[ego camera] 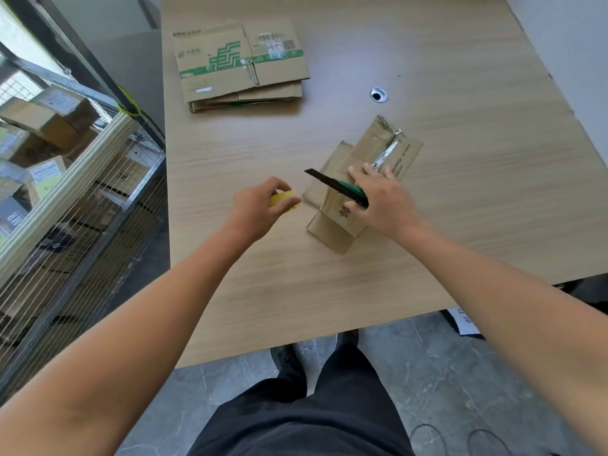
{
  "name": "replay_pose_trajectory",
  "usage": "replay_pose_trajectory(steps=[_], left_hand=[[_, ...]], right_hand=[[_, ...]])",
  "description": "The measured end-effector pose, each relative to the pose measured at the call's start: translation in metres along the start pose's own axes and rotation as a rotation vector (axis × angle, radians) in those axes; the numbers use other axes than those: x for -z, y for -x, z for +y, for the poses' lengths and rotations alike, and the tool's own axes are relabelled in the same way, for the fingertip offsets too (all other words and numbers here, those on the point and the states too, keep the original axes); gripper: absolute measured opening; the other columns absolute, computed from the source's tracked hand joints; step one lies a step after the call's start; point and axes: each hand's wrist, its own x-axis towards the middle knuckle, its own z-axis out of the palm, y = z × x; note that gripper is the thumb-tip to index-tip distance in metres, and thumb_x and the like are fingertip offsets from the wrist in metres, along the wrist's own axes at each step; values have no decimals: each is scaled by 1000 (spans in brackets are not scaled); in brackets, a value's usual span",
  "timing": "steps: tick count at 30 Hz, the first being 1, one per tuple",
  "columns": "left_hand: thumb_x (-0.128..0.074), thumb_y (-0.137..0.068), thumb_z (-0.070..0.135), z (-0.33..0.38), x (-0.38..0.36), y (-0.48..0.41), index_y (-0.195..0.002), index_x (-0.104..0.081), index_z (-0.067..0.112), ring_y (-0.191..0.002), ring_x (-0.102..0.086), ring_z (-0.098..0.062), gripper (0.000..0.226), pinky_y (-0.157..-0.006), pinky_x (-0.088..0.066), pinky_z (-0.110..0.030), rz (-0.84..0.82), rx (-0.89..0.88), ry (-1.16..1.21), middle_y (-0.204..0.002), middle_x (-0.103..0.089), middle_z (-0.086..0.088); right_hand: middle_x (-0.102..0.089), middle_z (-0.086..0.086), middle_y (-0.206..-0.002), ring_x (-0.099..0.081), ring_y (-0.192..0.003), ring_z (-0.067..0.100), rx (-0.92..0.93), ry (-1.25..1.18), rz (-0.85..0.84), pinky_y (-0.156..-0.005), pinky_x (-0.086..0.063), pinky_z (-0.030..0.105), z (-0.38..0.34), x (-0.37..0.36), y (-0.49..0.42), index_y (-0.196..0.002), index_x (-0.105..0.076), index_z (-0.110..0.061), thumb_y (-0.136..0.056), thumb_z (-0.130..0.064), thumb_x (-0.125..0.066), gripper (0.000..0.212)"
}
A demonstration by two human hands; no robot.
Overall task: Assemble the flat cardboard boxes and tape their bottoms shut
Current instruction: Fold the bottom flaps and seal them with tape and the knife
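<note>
A small brown cardboard box (339, 225) lies on the wooden table (460, 199), its flaps spread and a strip of clear tape (388, 153) along its far seam. My right hand (385, 199) rests over the box and holds a green utility knife (342, 188) whose black blade points left. To the left of the box, my left hand (260, 205) grips a yellow roll of tape (283, 199) just above the table. A stack of flat green-printed cardboard boxes (240, 67) lies at the far left of the table.
A round cable hole (379, 94) sits in the table beyond the small box. A wire cage cart (75, 179) filled with parcels stands along the table's left side. My legs and the grey floor (427, 373) show below the near edge.
</note>
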Motion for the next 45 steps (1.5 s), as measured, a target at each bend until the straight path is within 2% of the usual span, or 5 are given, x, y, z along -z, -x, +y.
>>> replay_pose_trajectory(steps=[5,15,25,32,45], left_hand=[[-68,-88,55,2,-9,9,-112,-68,27,-95,-62,-25,38,-90,-49,-40,-22,41,7,-94,-63,3],[-70,-87,50,3,-6,26,-110,-69,23,-89,-62,-28,36,-88,-50,-43,33,49,7,-88,-64,1],[-66,-85,56,44,-2,50,-112,-70,22,-93,-48,22,44,-96,-43,-47,212,-218,91,-94,-64,20],[-68,-87,55,80,-17,43,-114,-67,36,-89,-66,-11,33,-81,-57,-42,17,-299,358,-93,-68,16],[-53,-88,24,117,-30,32,-112,-58,16,-90,-63,-7,25,-83,-49,-32,-419,63,553,-104,-67,2]], right_hand=[[-49,12,-151,-42,-143,30,-35,-128,95,-120,-27,40,14,1,17,-112,-63,-1,-82,-32,-83,47],[-37,1,-161,-9,-150,8,105,-222,-260,-126,3,35,34,19,-15,-154,-42,-27,-83,-34,-83,82],[-75,5,-103,-71,-96,20,-292,-1070,100,-87,-56,31,-33,15,48,-106,-68,-20,-90,-34,-76,22],[-71,20,-104,-72,-85,29,-756,-1877,42,-77,-63,37,-52,28,61,-124,-61,-5,-97,-20,-68,31],[-75,13,-107,-74,-98,31,-620,-1769,8,-85,-61,40,-13,68,63,-124,-63,-3,-97,-17,-67,31]])
